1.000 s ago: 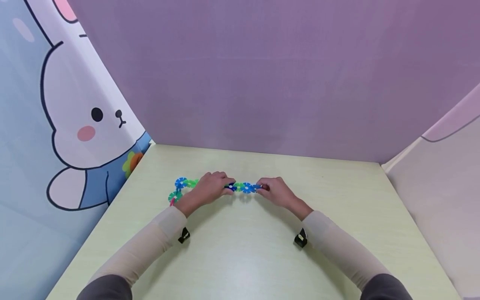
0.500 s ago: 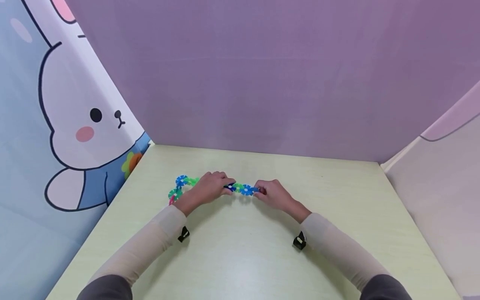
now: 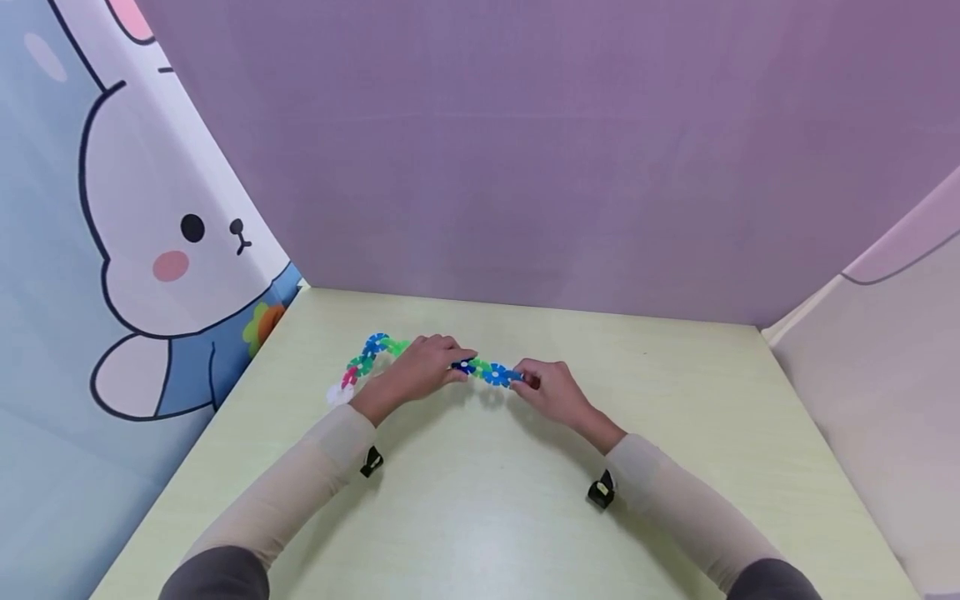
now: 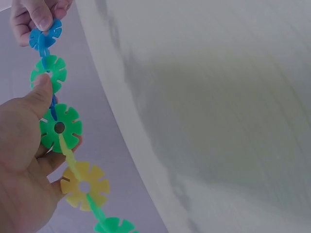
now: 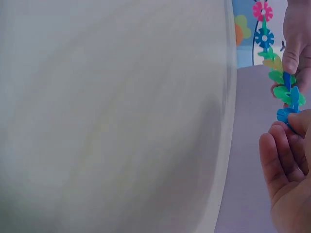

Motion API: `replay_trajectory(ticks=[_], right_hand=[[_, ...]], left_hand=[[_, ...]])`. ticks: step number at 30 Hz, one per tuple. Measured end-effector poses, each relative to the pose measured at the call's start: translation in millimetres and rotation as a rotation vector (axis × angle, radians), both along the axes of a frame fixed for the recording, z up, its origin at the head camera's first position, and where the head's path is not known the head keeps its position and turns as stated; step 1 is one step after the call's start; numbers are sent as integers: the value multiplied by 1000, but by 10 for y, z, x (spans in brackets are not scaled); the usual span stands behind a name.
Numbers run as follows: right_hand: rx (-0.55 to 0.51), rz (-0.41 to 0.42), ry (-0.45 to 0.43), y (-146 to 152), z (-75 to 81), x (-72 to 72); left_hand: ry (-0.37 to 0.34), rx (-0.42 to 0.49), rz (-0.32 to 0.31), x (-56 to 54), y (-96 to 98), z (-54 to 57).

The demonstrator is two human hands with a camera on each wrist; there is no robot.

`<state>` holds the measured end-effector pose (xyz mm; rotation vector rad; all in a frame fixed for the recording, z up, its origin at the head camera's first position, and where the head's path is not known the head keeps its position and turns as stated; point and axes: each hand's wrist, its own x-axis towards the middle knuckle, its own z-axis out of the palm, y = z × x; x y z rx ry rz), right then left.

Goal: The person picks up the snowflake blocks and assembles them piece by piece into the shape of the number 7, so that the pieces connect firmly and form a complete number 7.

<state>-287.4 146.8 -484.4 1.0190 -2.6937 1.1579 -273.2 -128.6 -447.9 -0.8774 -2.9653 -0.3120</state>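
A chain of slotted plastic snowflake discs (image 3: 497, 374) in blue, green, yellow and pink stretches between both hands over the table. My left hand (image 3: 420, 367) grips its middle, thumb on a green disc (image 4: 59, 72) in the left wrist view. Another green disc (image 4: 73, 127) and a yellow disc (image 4: 99, 177) lie against its fingers. At the right end, my right hand (image 3: 551, 390) pinches a blue disc (image 5: 282, 115) between thumb and fingers. Beyond the left hand the chain bends towards me, through a pink disc (image 3: 349, 377) to a whitish piece (image 3: 339, 394) near the left wrist.
The pale table (image 3: 480, 500) runs back to a purple cloth wall (image 3: 525, 167). A rabbit-printed curtain (image 3: 150, 217) borders the left side, and a pale curtain (image 3: 877, 375) the right. Black camera mounts (image 3: 602, 490) hang under the wrists.
The left hand has shifted slightly away from me, and the chain's left part has swung back and right, bringing the whitish end piece into view. The right hand keeps its pinch, nearly in place.
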Motion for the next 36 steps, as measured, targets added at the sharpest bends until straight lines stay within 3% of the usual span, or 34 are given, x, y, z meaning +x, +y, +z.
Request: replay_trajectory(ticks=[4, 11, 16, 23, 26, 31, 36], right_hand=[[-27, -21, -10, 7, -7, 41], [-54, -71, -19, 57, 1, 81], [-65, -99, 6, 101, 3, 105], [-76, -120, 55, 166, 1, 153], [-81, -127, 64, 197, -4, 169], [-86, -140, 89, 249, -15, 201], [-106, -138, 119, 286, -10, 241]], left_hand=[[11, 11, 8, -10, 11, 4], [144, -7, 58, -14, -35, 52], [176, -22, 169, -36, -114, 94], [201, 39, 306, -77, -272, 148], [163, 25, 381, -89, -336, 186], [-3, -3, 515, -144, -458, 187], [-135, 40, 556, -187, -558, 126]])
